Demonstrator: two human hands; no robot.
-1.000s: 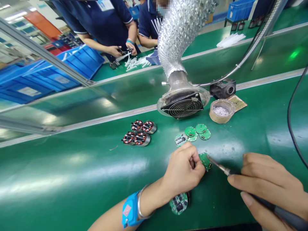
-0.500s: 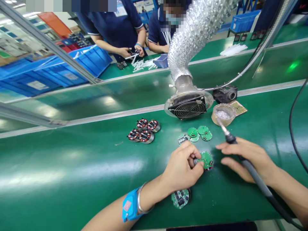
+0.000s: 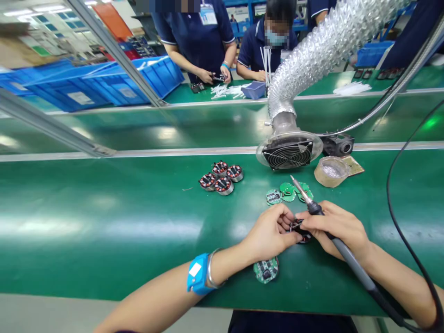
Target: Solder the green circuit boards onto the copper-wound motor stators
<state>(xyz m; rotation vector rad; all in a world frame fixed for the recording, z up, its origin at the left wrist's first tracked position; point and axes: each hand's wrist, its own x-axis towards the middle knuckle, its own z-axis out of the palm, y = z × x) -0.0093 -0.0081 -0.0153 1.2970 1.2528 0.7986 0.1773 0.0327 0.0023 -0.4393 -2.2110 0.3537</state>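
My left hand (image 3: 272, 233), with a blue wrist strap, is closed at the fingertips on a round circuit board (image 3: 297, 225), seen nearly edge-on and partly hidden. Under it a motor stator (image 3: 305, 238) shows dark and red at its edge. My right hand (image 3: 338, 229) holds a soldering iron (image 3: 347, 252), its tip pointing up and away, while its thumb and fingertips meet the same board. Nearer me, below the left hand, lies a motor with a green circuit board (image 3: 266, 269) on top. Several loose round circuit boards (image 3: 287, 192) lie just beyond my hands.
An extractor fan (image 3: 289, 155) on a silver duct (image 3: 301, 64) hangs over the bench. Right of it are a round solder tub (image 3: 331, 172) and a soldering-iron stand (image 3: 339, 145). Several stators (image 3: 222, 178) sit to the left. A black cable (image 3: 390, 185) loops at right. Co-workers sit and stand opposite.
My right hand has moved left to the workpiece, bringing the iron away from the solder tub. The board in my left hand has tipped from face-up to nearly edge-on. The camera view has shifted.
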